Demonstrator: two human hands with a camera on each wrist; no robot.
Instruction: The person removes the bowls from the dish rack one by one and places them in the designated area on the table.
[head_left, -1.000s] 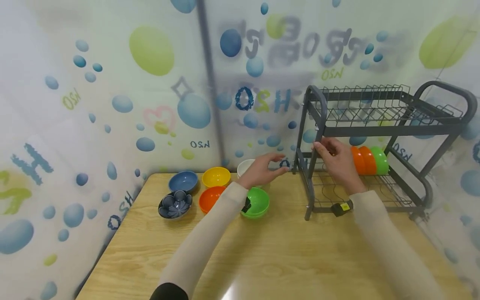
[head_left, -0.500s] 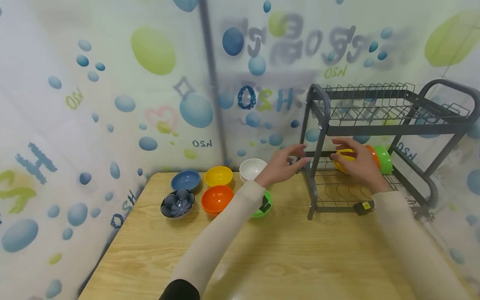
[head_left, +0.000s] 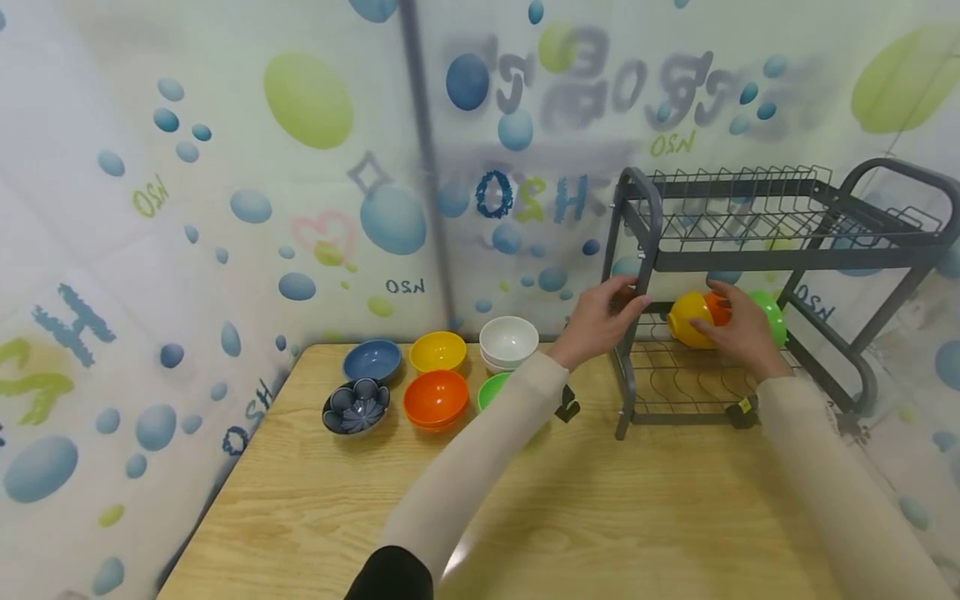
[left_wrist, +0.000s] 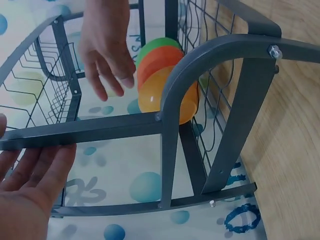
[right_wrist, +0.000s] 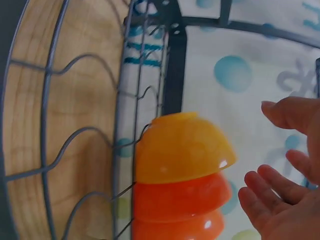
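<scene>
Right hand (head_left: pixel 742 332) of mine, fingers apart, the yellow bowl (head_left: pixel 684 322) at its nine o'clock.
On the lower tier of the dish rack (head_left: pixel 787 260), this bowl sits tipped sideways against orange bowls (right_wrist: pixel 180 201) toward three o'clock. My left hand (head_left: pixel 596 323) meets the rack's nine-o'clock end; I cannot tell whether it grips.

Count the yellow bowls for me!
2. One yellow bowl sits on the table; the other yellow bowl is on the lower shelf of the rack, beside the right hand. More may hide under the first.
</scene>
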